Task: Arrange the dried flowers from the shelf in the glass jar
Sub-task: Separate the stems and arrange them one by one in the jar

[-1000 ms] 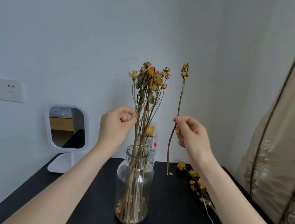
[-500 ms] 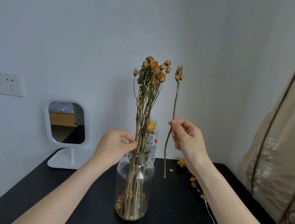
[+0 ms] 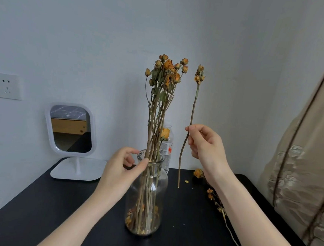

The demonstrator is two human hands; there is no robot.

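A glass jar [image 3: 146, 196] stands upright on the black table [image 3: 32, 209], near its middle. A bunch [image 3: 165, 87] of dried stems with orange-yellow heads stands in the jar, rising well above the rim; loose petals lie at the jar's bottom.

The left hand [image 3: 120, 173] is at the jar's neck, on its left side. The thumb tip touches the stems just at the rim, and the fingers curl round toward the far side of the neck. The hand is partly closed; whether it clamps the glass or only steadies the stems cannot be told.

The right hand [image 3: 207, 146] is raised to the right of the jar, apart from it. Thumb and forefinger pinch a single stem [image 3: 192, 115] about halfway along; the other fingers are loosely bent. The stem hangs near upright, its flower head level with the top of the bunch, its lower end just above the table surface, beside the jar and outside it.

More dried flowers [image 3: 212, 194] lie on the table behind and under the right forearm, partly hidden by it. A few crumbs lie near them.

Behind the jar stands a plastic bottle [image 3: 166, 148], mostly hidden. At the rear left a white mirror [image 3: 70, 128] stands on its base. A wall socket [image 3: 2, 85] is at far left; a beige curtain [image 3: 306, 165] hangs at right.
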